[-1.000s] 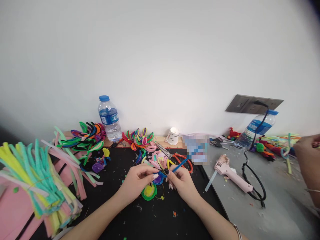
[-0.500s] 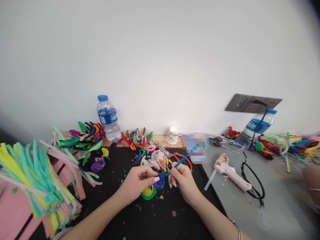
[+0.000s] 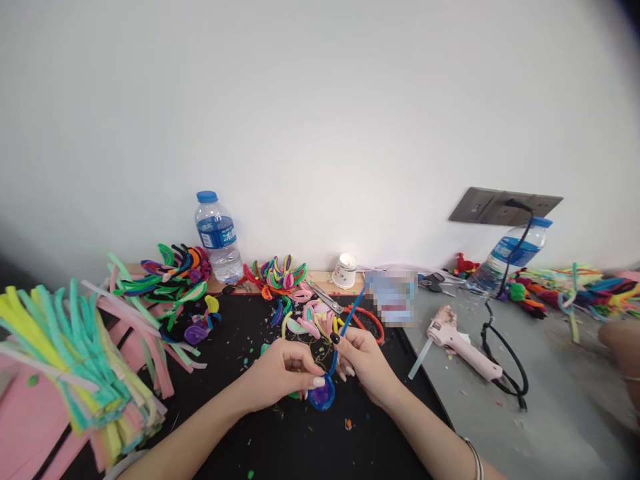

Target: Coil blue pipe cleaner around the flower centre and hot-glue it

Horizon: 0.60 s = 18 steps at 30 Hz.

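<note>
My left hand [image 3: 287, 375] pinches a round coil [image 3: 321, 393], purple inside with a blue rim, at its upper left edge. A blue pipe cleaner [image 3: 353, 309] runs up from the coil, and my right hand [image 3: 361, 360] closes thumb and fingers on it. Its free end points up past my right fingertips. Part of a green piece shows behind my left fingers, mostly hidden. Just beyond my hands lie pink and yellow loops [image 3: 313, 319] and scissors [image 3: 327, 299].
Bundled pastel pipe cleaners [image 3: 80, 360] lie at left. A water bottle [image 3: 217, 240] and paper cup [image 3: 345, 271] stand near the wall. At right are a pink glue gun [image 3: 465, 345] with a black cord, another bottle [image 3: 515, 257] and another person's hand [image 3: 620, 347].
The blue-rimmed coil has come lower and shows more fully, covering the yellow-green piece's former place. The blue pipe cleaner now points more steeply upward, and my hands have shifted slightly.
</note>
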### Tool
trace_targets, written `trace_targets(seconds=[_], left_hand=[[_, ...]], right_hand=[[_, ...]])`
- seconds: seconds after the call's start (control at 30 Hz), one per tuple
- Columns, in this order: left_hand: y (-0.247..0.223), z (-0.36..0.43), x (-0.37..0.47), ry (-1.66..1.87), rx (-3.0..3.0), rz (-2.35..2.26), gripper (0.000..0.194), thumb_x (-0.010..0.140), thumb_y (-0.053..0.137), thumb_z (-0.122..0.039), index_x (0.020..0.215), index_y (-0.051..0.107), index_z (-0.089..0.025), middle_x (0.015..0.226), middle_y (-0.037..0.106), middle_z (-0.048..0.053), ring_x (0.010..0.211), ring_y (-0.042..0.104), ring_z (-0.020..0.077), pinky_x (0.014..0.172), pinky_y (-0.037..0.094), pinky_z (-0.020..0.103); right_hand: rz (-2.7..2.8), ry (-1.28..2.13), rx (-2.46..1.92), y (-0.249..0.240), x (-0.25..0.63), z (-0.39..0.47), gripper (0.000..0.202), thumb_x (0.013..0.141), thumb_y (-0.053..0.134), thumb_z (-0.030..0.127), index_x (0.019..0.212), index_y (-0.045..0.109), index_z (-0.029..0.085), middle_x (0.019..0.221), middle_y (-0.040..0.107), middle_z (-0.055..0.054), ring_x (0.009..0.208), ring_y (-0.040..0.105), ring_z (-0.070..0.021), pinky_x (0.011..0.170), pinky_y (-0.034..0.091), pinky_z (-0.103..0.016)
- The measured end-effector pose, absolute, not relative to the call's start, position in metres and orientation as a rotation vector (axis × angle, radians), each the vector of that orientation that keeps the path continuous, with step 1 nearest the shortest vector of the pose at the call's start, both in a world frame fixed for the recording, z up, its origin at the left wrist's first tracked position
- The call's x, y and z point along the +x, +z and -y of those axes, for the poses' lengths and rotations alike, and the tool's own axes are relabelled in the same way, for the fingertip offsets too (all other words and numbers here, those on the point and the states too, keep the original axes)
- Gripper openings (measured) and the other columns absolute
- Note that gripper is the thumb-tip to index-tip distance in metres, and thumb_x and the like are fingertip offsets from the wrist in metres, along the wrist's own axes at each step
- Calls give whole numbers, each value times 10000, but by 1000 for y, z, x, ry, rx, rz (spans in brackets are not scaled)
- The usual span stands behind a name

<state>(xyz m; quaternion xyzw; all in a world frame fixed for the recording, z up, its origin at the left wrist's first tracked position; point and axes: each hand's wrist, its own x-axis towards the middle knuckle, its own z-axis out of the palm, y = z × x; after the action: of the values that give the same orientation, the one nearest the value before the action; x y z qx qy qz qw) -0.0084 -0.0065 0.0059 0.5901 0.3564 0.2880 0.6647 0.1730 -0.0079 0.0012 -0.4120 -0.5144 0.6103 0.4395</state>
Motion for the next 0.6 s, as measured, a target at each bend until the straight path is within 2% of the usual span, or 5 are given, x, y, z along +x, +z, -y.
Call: trace_targets(seconds=[0.13, 0.27, 0.37, 0.43, 0.6], left_hand=[[1, 2, -9, 786, 1248, -894, 203, 632, 738, -280, 596, 600, -134, 509, 557, -40, 438, 510, 84, 456, 405, 204], [2, -4, -12, 933, 1192, -958, 184, 594, 763, -266, 595, 630, -139, 545, 592, -25, 457, 522, 93, 484, 439, 222], [3, -7, -15, 988, 1170, -1004, 164, 583, 767, -264, 607, 672, -133, 580, 622, -5, 465, 526, 98, 486, 449, 227], [4, -9, -16, 1017, 1162, -1023, 161, 588, 764, -270, 617, 685, -132, 573, 623, -6, 465, 526, 97, 489, 455, 226], [6, -9, -16, 1068, 1141, -1030, 185, 587, 764, -298, 634, 684, -139, 561, 615, -16, 473, 531, 95, 488, 472, 219]], right_hand=[[1488, 1309, -1147, 18, 187, -1, 374, 817, 490, 487, 606, 484, 178, 414, 439, 65, 349, 364, -72, 375, 270, -194], [1690, 806, -1538, 46, 222, -1, 121, 796, 482, 280, 782, 555, 186, 613, 581, 13, 522, 529, -132, 516, 417, -239], [1820, 282, -1801, 52, 270, 9, 246, 753, 446, 184, 949, 594, 176, 922, 625, -76, 791, 597, -202, 712, 469, -316], [1823, -77, -2005, 43, 305, 17, 306, 722, 452, 147, 989, 596, 105, 1048, 587, -161, 1036, 534, -280, 885, 413, -380], [1603, -256, -2577, 15, 360, 32, 489, 729, 510, 258, 1177, 518, 63, 1106, 524, -248, 1039, 543, -369, 797, 450, -435]])
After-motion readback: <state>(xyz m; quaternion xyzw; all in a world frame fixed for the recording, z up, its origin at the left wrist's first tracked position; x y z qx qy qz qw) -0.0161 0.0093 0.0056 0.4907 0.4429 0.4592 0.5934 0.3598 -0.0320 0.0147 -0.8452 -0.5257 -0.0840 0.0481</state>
